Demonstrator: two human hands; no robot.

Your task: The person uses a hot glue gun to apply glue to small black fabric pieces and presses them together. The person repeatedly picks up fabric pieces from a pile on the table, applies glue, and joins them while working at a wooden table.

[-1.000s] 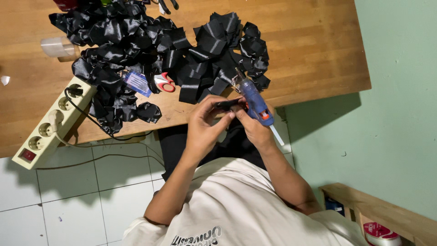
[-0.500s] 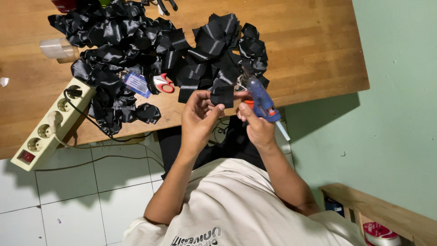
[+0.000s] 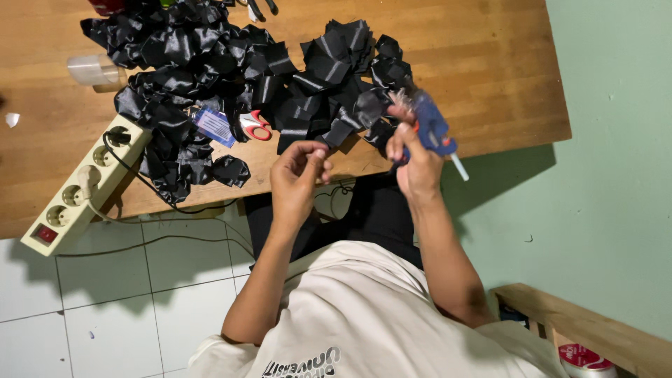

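Right hand (image 3: 418, 162) is gripping the blue glue gun (image 3: 430, 127) at the table (image 3: 490, 77) edge, while left hand (image 3: 299, 176) is pinching a black ribbon piece (image 3: 334, 134). Folded ribbons (image 3: 210, 63) are piling up; plenty looks unglued.

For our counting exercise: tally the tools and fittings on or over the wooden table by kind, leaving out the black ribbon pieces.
Glue gun: 1
Scissors: 1
Power strip: 1
Clear plastic cup: 1
Total: 4
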